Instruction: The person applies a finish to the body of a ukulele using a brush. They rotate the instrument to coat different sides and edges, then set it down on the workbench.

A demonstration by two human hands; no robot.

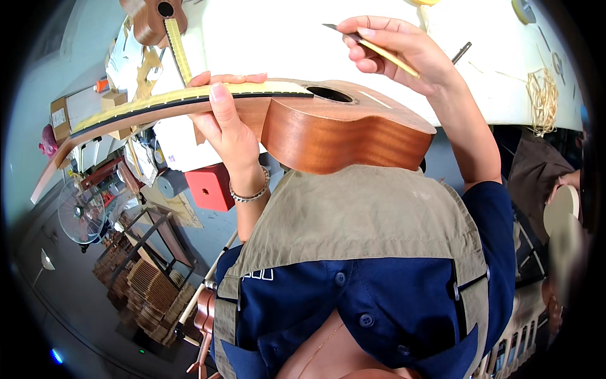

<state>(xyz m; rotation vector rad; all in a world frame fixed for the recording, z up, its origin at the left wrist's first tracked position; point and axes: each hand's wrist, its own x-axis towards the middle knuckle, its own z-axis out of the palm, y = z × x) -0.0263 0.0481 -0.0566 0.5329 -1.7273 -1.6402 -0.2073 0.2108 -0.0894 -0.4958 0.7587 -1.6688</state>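
Observation:
A brown wooden ukulele lies across in front of my body, its neck pointing left and its side facing me. Yellow tape covers the fretboard; no strings show. My left hand is wrapped round the neck near the body, thumb on the near side and fingers over the far edge. Above the white table, clear of the ukulele, my right hand pinches a slim tool with a yellow handle and a dark pointed tip. That tip points left; whether it is a blade or bristles I cannot tell.
Another ukulele rests at the far left of the white table. A bundle of pale strips hangs at the right edge, near a dark pen-like tool. Lower left are a red stool and a fan. Another person's hand shows at right.

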